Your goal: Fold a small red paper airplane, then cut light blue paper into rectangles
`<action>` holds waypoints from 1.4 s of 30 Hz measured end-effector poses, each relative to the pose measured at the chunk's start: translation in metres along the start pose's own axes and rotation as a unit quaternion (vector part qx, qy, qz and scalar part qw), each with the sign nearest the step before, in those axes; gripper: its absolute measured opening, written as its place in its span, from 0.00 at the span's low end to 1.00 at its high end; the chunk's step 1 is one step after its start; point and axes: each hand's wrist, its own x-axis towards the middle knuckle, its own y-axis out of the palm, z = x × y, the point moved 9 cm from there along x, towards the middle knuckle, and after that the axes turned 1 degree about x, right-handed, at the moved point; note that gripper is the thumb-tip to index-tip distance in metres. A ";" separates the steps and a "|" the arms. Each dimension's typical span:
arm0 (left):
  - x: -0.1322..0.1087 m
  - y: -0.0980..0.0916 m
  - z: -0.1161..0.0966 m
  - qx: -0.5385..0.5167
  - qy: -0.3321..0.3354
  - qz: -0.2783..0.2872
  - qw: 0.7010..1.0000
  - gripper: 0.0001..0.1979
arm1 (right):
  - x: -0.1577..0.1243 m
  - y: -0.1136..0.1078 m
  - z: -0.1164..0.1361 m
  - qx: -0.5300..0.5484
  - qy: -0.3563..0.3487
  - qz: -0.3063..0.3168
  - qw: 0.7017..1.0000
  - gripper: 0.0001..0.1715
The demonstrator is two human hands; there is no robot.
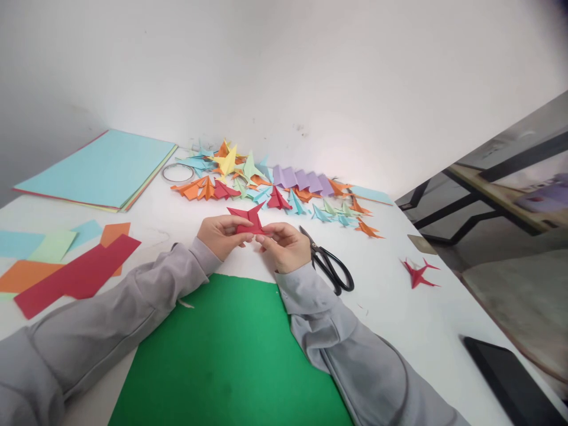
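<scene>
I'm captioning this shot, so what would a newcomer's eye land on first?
Probably the large green sheet at the bottom centre. Just beyond it, the left hand and right hand hold a folded red paper. Farther back, colourful folded paper figures spread along the wall.

White table [381, 307] with green sheet [222, 355], scissors [315, 248], paper stack [97, 168], folded paper figures [278, 199].

The folded red piece [248, 223] is dull paper. The green sheet [231, 355] looks smooth. By the table's [381, 319] right edge, the flat black gadget [510, 378] looks smooth. The grey sleeves [119, 313] are wrinkly cloth.
</scene>
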 end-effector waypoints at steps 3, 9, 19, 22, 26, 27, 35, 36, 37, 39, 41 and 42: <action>-0.001 -0.001 -0.002 0.017 0.014 -0.002 1.000 0.12 | -0.001 0.000 0.002 0.001 0.001 -0.002 1.000 0.17; -0.003 0.000 -0.007 0.032 0.027 -0.001 0.999 0.08 | 0.000 -0.003 -0.001 -0.007 0.016 -0.017 1.000 0.17; -0.001 0.000 -0.001 0.010 0.001 -0.009 1.000 0.09 | 0.001 0.001 -0.004 0.045 0.031 0.002 0.998 0.16; -0.001 0.000 -0.001 -0.003 -0.010 -0.008 1.000 0.08 | 0.001 0.002 -0.006 0.038 0.036 0.006 0.999 0.16; -0.001 0.001 -0.001 -0.014 -0.022 -0.007 1.000 0.09 | 0.002 0.002 -0.011 0.036 0.033 0.007 0.999 0.17; -0.001 0.001 0.000 -0.016 -0.024 -0.008 1.000 0.09 | 0.003 0.002 -0.014 0.037 0.033 0.007 0.999 0.17; 0.000 0.000 0.007 -0.010 -0.025 0.012 1.000 0.10 | 0.006 0.001 -0.020 0.036 0.021 0.008 0.999 0.19; 0.000 -0.001 0.008 -0.009 -0.027 0.015 0.999 0.10 | 0.006 0.001 -0.020 0.035 0.021 0.008 0.999 0.19; 0.001 -0.001 0.009 -0.010 -0.029 0.015 0.999 0.10 | 0.006 0.001 -0.020 0.034 0.021 0.007 0.999 0.19; 0.000 -0.001 0.011 -0.014 -0.036 0.016 0.999 0.10 | 0.006 0.001 -0.020 0.033 0.022 0.006 0.999 0.19; 0.000 -0.001 0.013 -0.018 -0.043 0.016 0.999 0.10 | 0.005 0.002 -0.019 0.033 0.023 0.008 0.999 0.18; 0.000 0.000 0.013 -0.020 -0.046 0.016 0.999 0.10 | 0.005 0.002 -0.018 0.034 0.023 0.009 0.999 0.18</action>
